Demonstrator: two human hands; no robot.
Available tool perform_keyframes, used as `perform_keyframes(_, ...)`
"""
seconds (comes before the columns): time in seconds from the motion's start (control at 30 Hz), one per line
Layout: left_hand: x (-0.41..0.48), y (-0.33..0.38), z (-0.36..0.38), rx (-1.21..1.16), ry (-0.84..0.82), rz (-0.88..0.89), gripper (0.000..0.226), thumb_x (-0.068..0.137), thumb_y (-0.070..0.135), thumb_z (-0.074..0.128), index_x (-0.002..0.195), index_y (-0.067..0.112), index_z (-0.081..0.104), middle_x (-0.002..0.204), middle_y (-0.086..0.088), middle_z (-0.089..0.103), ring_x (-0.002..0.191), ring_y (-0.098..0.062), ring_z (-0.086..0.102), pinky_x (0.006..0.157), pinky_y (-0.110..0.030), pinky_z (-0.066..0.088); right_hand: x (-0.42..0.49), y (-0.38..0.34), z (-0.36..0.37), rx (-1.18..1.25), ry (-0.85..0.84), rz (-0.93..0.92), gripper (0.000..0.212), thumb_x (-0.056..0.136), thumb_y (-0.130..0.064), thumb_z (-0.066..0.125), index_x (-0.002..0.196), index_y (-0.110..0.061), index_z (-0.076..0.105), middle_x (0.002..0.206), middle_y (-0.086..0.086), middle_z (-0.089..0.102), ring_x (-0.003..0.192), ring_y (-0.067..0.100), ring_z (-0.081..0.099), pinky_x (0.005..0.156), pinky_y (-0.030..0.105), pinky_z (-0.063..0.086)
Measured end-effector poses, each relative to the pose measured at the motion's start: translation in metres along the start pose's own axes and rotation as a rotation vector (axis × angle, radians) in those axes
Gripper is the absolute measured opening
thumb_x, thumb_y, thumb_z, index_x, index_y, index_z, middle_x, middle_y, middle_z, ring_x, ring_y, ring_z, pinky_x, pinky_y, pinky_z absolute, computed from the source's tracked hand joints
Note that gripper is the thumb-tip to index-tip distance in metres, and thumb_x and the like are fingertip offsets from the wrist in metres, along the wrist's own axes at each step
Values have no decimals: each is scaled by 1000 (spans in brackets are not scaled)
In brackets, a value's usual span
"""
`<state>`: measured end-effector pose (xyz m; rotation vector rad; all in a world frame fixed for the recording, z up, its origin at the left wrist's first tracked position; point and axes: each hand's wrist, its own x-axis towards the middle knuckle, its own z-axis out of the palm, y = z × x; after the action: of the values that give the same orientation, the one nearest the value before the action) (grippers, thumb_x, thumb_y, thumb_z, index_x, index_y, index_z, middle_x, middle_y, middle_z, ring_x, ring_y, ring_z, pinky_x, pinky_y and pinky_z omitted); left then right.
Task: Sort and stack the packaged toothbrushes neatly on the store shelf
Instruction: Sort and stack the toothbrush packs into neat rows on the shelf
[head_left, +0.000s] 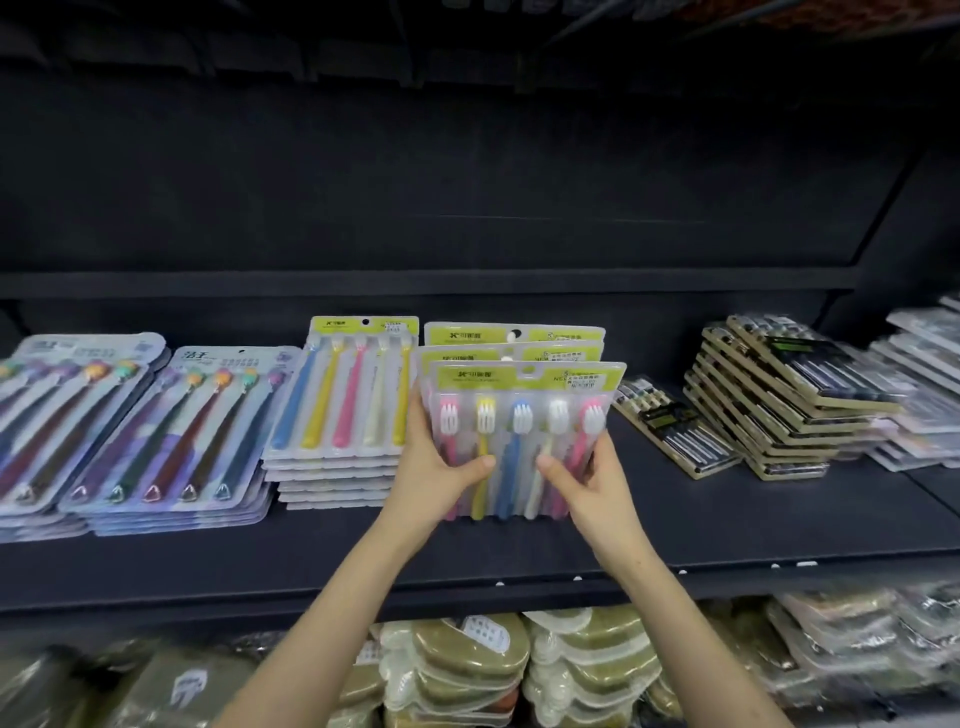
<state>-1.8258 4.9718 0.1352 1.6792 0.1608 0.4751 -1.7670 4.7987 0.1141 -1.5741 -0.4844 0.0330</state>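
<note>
Left hand (436, 467) and right hand (592, 483): only thumbs and palms show; the fingers are hidden behind the held packs (524, 415). Two packs behind the front one show header cards only, so the total count can't be told. Print on the green headers is too small to read. Left of the left fingers, yellow-topped stack (337, 415): lower pkgs show edges only. Farther left, purple packs (67, 415) are blurred and cut by the frame edge. Right of the right fingers, tan-edged stack (779, 415) w/ unreadable labels; clear packs (919, 353) beyond it are cut off at the frame edge. Below the fingers, lower-shelf goods (467, 654) are blurred, contents unclear. Forearms (353, 597) cut off at btm.
</note>
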Motion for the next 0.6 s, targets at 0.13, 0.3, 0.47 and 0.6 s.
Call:
perform_keyframes(0.13, 0, 0, 4, 30, 34, 97, 120, 71, 5, 81, 132, 67, -1, 132, 58, 8, 125, 31, 12, 96, 1, 26, 2, -10, -4, 11, -36, -31, 64, 81, -34, 67, 138, -27, 38, 120, -12, 59, 114, 11, 56, 104, 37, 45)
perform_keyframes(0.3, 3, -2, 6, -30, -5, 48, 102, 77, 13, 79, 150, 38, 12, 153, 18, 27, 139, 1, 27, 109, -20, 30, 9, -13, -7, -10, -94, -27, 66, 84, -40, 59, 142, -35, 28, 133, -18, 50, 123, -6, 46, 98, 8, 40)
perform_keyframes(0.47, -10, -9, 1, 203, -9, 40, 78, 81, 37, 73, 121, 66, 13, 124, 54, 27, 113, 36, 25, 85, 9, 26, 11, -3, -13, -134, -134, 33, 47, 93, -43, 51, 133, -49, 26, 111, -32, 53, 114, -9, 49, 94, 14, 40)
perform_keyframes(0.6, -20, -13, -2, 317, 55, 97, 62, 80, 32, 74, 131, 44, 40, 126, 30, 50, 116, 14, 44, 93, -3, 36, 1, 6, -18, -222, -65, 28, 13, 96, -31, 52, 102, -41, 45, 79, -26, 61, 83, -7, 58, 80, 22, 42)
